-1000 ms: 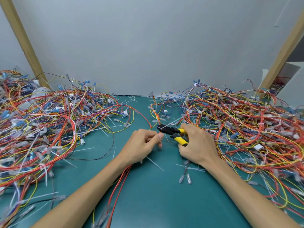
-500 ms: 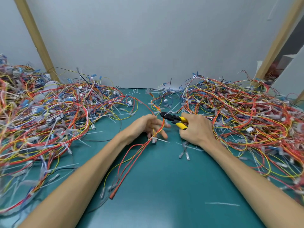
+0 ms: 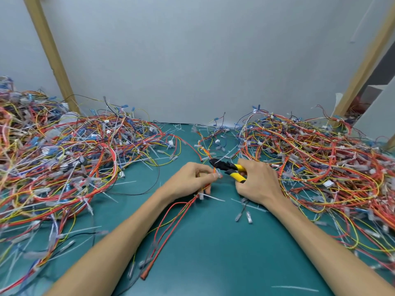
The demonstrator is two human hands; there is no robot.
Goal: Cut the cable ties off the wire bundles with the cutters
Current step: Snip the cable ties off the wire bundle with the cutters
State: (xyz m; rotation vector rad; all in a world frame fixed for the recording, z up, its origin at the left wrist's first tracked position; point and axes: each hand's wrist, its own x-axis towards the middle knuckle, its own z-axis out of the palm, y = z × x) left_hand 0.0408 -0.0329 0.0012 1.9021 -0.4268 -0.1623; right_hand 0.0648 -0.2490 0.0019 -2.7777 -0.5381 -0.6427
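Centrally, between a left wire pile (image 3: 64,165) and a right wire pile (image 3: 320,163), the left hand (image 3: 190,180) is pinching one wire bundle (image 3: 168,218); the right hand (image 3: 258,184) is gripping one pair of cutters (image 3: 224,166) just beside it.

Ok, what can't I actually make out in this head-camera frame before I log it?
Head view only:
- What the cutters tips close on: too small and blurred, right at the left hand fingertips.
- The wire bundle stretch inside that hand: hidden by its fingers.
- The cutters' handle ends: covered by the right hand.
- The left wire pile: blurred, cut off by the frame edge.
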